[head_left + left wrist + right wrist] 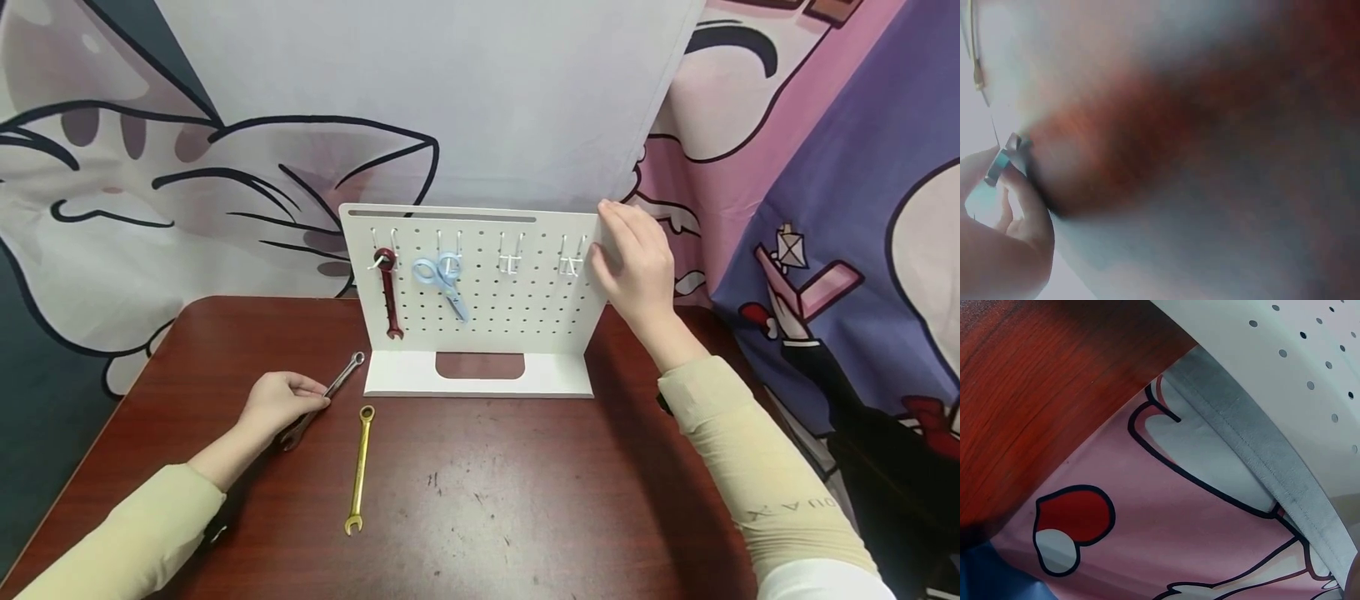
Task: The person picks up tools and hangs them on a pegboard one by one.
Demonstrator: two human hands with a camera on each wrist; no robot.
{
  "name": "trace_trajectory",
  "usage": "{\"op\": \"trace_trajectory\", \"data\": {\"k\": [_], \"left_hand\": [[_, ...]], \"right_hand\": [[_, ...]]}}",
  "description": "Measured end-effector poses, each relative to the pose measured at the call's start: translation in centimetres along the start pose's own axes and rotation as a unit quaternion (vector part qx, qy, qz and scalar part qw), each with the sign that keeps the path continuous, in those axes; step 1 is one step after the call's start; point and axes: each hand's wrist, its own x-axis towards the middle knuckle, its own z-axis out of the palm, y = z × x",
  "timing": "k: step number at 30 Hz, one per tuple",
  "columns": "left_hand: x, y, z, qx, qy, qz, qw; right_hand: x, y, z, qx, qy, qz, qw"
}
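Between thumb and fingers my left hand (276, 405) pinches a silver combination wrench (342, 378), slanted just over the table, ring end toward the board. In the left wrist view the wrench (999, 166) shows only partly, and that view is blurred. My right hand (641, 260) grips the upper right edge of a white pegboard (495, 335) standing upright on its base. From the board's left hooks hangs a red wrench (389, 296), with light blue scissors (448, 286) beside it. A gold wrench (361, 471) lies on the table in front.
Two more pairs of white hooks, the middle pair (510, 260) and the right pair (572, 263), hold nothing. The brown table (525, 492) ends at a printed cartoon curtain (285, 192) behind and to the right.
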Motion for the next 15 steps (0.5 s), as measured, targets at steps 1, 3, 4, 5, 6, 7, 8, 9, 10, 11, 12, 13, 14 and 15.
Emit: {"op": "trace_trajectory", "data": {"k": [1,3,4,5,6,7,8,9,10,11,12,13,14,15], "left_hand": [[-0.1,-0.1,-0.1,-0.008,-0.006,-0.008,0.9999],[-0.4,-0.4,-0.3,-0.025,-0.016,-0.025,0.9992],[-0.5,-0.5,-0.4,-0.035,-0.02,-0.033,0.9986],[-0.7,-0.7,-0.5,-0.043,-0.024,-0.039,0.998],[-0.9,-0.8,-0.5,-0.051,-0.026,-0.042,0.9974],[-1.1,-0.8,-0.6,-0.061,-0.028,-0.045,0.9967],[-1.3,-0.9,-0.6,-0.071,-0.03,-0.046,0.9959],[-1.6,-0.8,-0.6,-0.079,-0.032,-0.047,0.9952],[-1.8,-0.7,-0.6,-0.086,-0.033,-0.047,0.9947],[-2.0,-0.6,-0.5,-0.092,-0.033,-0.045,0.9942],[-2.2,-0.5,-0.5,-0.099,-0.033,-0.043,0.9937],[-2.3,-0.3,-0.4,-0.105,-0.034,-0.042,0.993],[-2.4,-0.1,-0.3,-0.111,-0.033,-0.041,0.9924],[-2.5,0.2,-0.2,-0.116,-0.032,-0.04,0.992]], "right_hand": [[0.0,0.0,0.0,-0.001,0.0,-0.001,1.0],[-0.1,0.0,0.0,0.0,0.0,-0.002,1.0],[-0.1,0.0,0.0,0.0,0.0,-0.003,1.0],[-0.1,0.0,0.0,0.001,0.001,-0.003,1.0],[-0.1,0.0,0.0,0.002,0.001,-0.004,1.0],[0.0,0.0,0.0,0.003,0.001,-0.004,1.0],[0.0,0.0,0.0,0.003,0.001,-0.004,1.0],[0.0,0.0,0.0,0.003,0.0,-0.005,1.0],[0.0,0.1,0.0,0.003,0.0,-0.005,1.0],[0.0,0.1,0.0,0.003,-0.001,-0.006,1.0],[0.0,0.1,0.0,0.002,-0.001,-0.007,1.0],[0.0,0.1,-0.1,0.001,-0.002,-0.007,1.0],[0.0,0.1,-0.1,0.0,-0.002,-0.008,1.0],[0.0,0.1,-0.1,0.0,-0.002,-0.007,1.0]]}}
